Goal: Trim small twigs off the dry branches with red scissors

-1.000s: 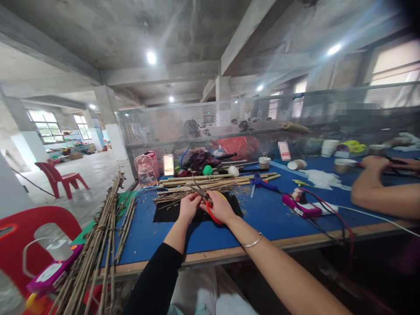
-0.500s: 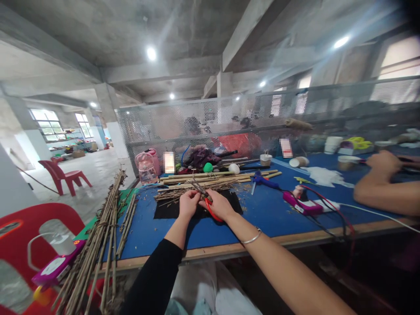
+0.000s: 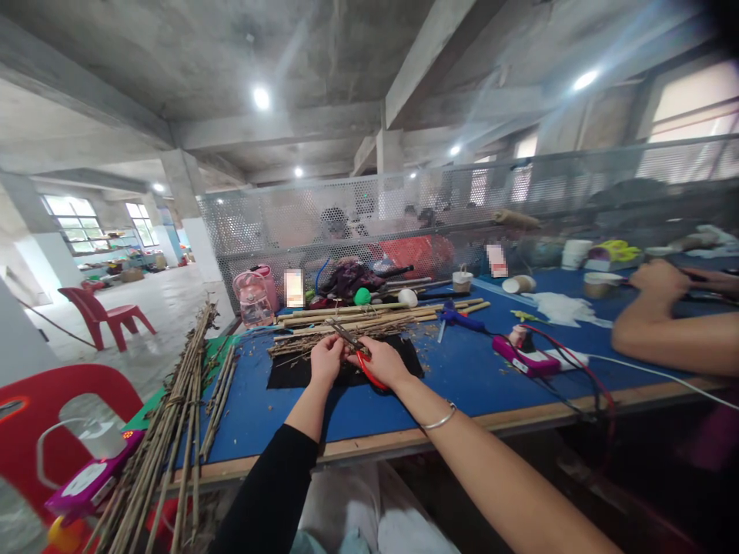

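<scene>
Over black cloth (image 3: 282, 377): red-handled scissors (image 3: 365, 363), grey blades (image 3: 346, 334), gripped by right fingers (image 3: 370, 348); left fingers (image 3: 330, 348) pinched, hold unclear.

scissors (image 3: 372, 372) 1 | balls (image 3: 362, 296) 2 | power strips (image 3: 528, 359) 2 | cups (image 3: 601, 288) 4 or more, blurred

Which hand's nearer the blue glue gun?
Right. The right hand, holding the red-handled scissors, is left of the glue gun and closer to the camera; the left hand is farther left.
</scene>
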A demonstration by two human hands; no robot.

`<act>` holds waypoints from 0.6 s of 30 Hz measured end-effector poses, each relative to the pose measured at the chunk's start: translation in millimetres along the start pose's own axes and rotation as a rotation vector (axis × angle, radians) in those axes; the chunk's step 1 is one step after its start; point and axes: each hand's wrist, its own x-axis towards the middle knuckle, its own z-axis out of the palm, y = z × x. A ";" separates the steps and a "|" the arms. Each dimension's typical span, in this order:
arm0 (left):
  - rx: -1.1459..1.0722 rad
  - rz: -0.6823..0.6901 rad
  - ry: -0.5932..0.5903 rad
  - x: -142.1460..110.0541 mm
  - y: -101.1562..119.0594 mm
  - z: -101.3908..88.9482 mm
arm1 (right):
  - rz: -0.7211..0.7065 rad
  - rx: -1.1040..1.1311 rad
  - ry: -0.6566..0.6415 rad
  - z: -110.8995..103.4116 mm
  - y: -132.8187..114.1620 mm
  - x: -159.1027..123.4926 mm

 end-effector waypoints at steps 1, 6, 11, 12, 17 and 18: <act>-0.024 -0.008 -0.001 0.7 -0.8 -0.1 | -0.008 -0.015 0.007 0.2 -0.6 -0.2; -0.073 -0.051 -0.030 1.7 -1.9 1.1 | -0.067 -0.066 0.066 1.5 -1.9 -0.2; -0.131 -0.071 -0.112 0.1 -0.4 2.9 | -0.072 -0.096 0.106 1.7 -1.9 1.7; -0.142 -0.071 -0.128 -0.2 -0.2 3.0 | -0.071 -0.098 0.117 1.6 -2.0 2.0; -0.123 -0.035 -0.145 -1.5 -0.4 2.6 | -0.065 -0.089 0.095 0.8 -3.4 2.4; -0.105 -0.026 -0.142 -1.7 -0.6 2.5 | -0.067 -0.087 0.089 0.7 -3.5 2.4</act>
